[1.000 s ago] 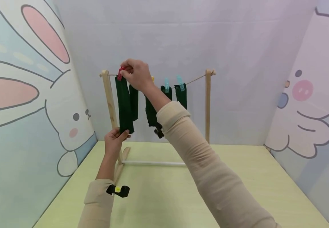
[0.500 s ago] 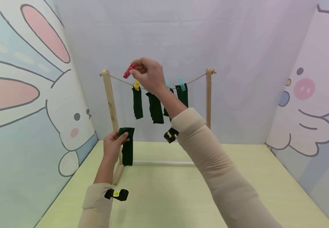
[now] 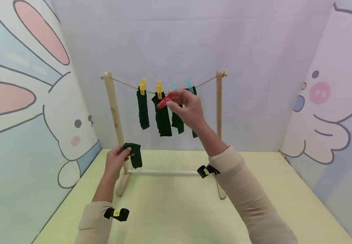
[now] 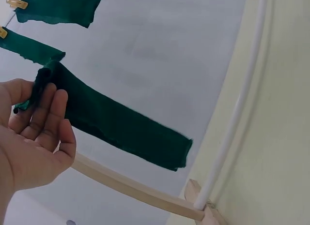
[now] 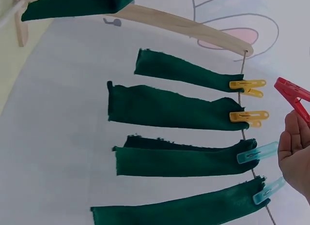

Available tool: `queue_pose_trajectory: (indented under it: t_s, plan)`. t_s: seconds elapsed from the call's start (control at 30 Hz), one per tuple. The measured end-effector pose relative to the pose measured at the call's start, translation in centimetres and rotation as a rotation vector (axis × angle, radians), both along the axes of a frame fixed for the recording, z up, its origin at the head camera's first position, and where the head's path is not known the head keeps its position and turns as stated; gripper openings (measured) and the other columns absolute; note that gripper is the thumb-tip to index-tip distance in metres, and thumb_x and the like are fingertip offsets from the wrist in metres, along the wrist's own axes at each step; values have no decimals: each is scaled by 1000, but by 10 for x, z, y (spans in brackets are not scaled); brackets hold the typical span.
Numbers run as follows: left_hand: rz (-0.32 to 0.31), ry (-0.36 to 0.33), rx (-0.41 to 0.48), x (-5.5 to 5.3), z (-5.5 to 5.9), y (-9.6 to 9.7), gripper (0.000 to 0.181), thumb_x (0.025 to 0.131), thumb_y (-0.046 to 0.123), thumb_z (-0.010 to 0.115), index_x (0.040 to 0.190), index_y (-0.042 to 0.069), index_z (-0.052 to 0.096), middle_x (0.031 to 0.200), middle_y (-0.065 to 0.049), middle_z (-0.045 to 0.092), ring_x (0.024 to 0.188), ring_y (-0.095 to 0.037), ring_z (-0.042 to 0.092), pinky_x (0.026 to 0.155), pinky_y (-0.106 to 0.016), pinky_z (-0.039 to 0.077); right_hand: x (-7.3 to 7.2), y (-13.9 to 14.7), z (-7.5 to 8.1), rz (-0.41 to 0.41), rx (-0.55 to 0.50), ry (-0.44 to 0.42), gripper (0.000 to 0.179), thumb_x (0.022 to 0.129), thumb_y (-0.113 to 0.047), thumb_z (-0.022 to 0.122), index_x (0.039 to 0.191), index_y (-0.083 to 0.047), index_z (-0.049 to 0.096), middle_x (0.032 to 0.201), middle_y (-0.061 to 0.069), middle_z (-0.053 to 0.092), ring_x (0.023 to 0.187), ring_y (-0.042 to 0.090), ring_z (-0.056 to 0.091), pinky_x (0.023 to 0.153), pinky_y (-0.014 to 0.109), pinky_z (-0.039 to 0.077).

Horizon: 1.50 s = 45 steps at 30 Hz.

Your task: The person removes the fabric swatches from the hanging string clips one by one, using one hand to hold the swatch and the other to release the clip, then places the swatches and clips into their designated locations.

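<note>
Hands, cloth in left, clothespin in right

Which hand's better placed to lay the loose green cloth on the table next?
Likely your left hand: it holds the dark green rectangular fabric strip and sits lower, nearer the flat pale-yellow table. Your right hand is higher, pinching a red plastic clothespin.

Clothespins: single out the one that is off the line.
The red clothespin, pinched in the right hand; the two yellow pins and two light-blue pins are all clipped to the rope.
</note>
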<state>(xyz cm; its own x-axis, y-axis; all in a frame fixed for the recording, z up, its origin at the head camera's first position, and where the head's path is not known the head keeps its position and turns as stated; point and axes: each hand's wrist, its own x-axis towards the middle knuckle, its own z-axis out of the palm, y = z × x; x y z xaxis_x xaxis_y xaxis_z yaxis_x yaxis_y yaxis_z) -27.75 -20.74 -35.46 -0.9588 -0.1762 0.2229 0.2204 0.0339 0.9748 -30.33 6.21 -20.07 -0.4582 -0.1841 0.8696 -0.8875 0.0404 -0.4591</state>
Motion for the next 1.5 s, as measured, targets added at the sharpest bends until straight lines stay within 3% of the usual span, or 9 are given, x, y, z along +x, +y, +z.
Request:
queue_pose_trajectory:
  t_s: [0.17, 0.3, 0.47, 0.63, 0.77, 1.0, 1.13, 1.33, 1.5]
  plan:
    - [6, -22, -26, -2, -13, -6, 22, 93, 19, 59, 99, -2, 59, 82, 7, 63, 81, -9, 61, 79, -28, 48, 27, 11, -18, 8, 32, -23, 23, 82, 11, 62, 104, 16, 58, 87, 24, 64, 75, 25, 59, 68, 24, 48]
    - [-38, -14, 27, -3, -29, -10, 15, 93, 14, 59, 96, 0, 59, 84, 5, 60, 82, -11, 59, 80, -28, 49, 41, 22, -38, 4, 60, -47, 23, 81, 16, 60, 103, 19, 56, 86, 28, 63, 72, 28, 58, 67, 23, 48]
    - [-81, -24, 27, 3, -54, -18, 20, 92, 11, 60, 99, -7, 58, 88, 1, 60, 80, -10, 59, 78, -28, 50, 48, 38, -77, -42, 37, -192, 23, 82, 13, 61, 104, 16, 57, 88, 25, 63, 75, 23, 58, 68, 23, 48]
    - [-38, -105, -7, 19, -78, -27, 22, 92, 13, 60, 97, -8, 57, 87, 0, 61, 82, -11, 59, 79, -30, 50, 41, 57, -127, -54, -20, -377, 25, 84, 5, 64, 108, 11, 59, 92, 21, 63, 79, 15, 59, 70, 21, 50]
    - [-3, -153, -10, 34, -91, -30, 19, 92, 12, 60, 96, -7, 58, 86, 0, 61, 82, -11, 59, 81, -34, 49, 39, 74, -159, -83, -46, -461, 27, 85, 1, 66, 109, 10, 60, 94, 22, 63, 80, 15, 60, 69, 21, 51]
    - [57, -234, -36, 54, -104, -39, 24, 92, 13, 60, 99, -10, 58, 83, -2, 61, 80, -19, 61, 75, -30, 51, 44, 97, -195, -158, -75, -574, 30, 85, -2, 66, 113, 7, 61, 89, 17, 63, 72, 12, 56, 61, 18, 47]
    - [70, -273, -78, 63, -108, -43, 26, 92, 14, 60, 101, -10, 59, 81, -3, 65, 77, -16, 64, 71, -28, 50, 46, 105, -208, -198, -76, -623, 28, 85, 0, 66, 111, 7, 62, 91, 18, 63, 73, 11, 56, 62, 18, 47]
    - [28, -384, -159, 72, -113, -48, 27, 91, 12, 60, 106, -10, 59, 85, -9, 67, 75, -15, 65, 68, -32, 49, 49, 120, -220, -224, -111, -715, 28, 82, 9, 63, 109, 12, 57, 98, 26, 61, 79, 13, 60, 66, 19, 49]
    - [-31, -479, -268, 77, -115, -50, 26, 87, 7, 60, 107, -10, 59, 81, -9, 65, 67, -21, 61, 58, -32, 46, 52, 141, -228, -241, -126, -800, 33, 77, 15, 62, 108, 13, 49, 98, 22, 61, 80, 11, 60, 66, 20, 50]
